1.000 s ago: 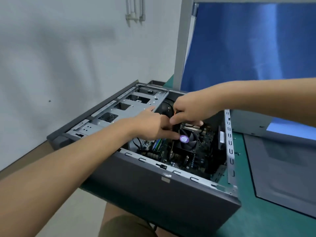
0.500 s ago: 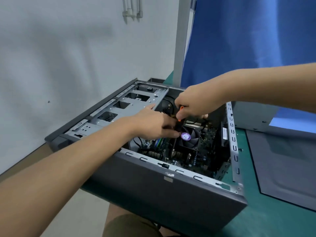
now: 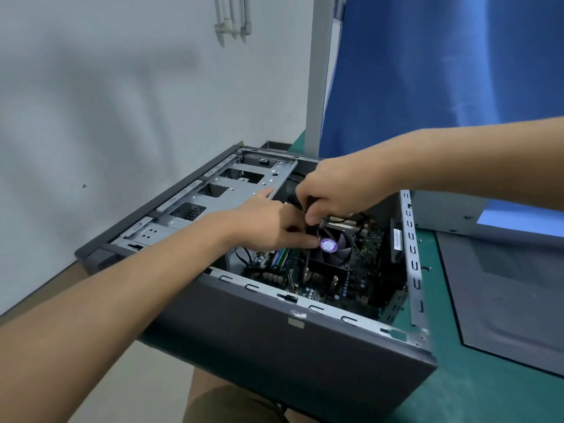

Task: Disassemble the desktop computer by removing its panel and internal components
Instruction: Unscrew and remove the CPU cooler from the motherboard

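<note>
Fan (image 3: 332,251) sits just below my 2 hands. Left hand (image 3: 268,227) nearer, fingertips (image 3: 312,242) touching it, grip unclear; right hand (image 3: 335,190) pinches a dark part (image 3: 313,231) above.

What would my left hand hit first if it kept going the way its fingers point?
Probably the purple label on the fan: the left hand ends right beside it, though depth is unclear.

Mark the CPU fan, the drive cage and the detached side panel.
CPU fan (image 3: 328,244): head view, purple hub sticker.
drive cage (image 3: 241,195): head view, bare top plate.
side panel (image 3: 503,300): head view, flat middle.
</note>
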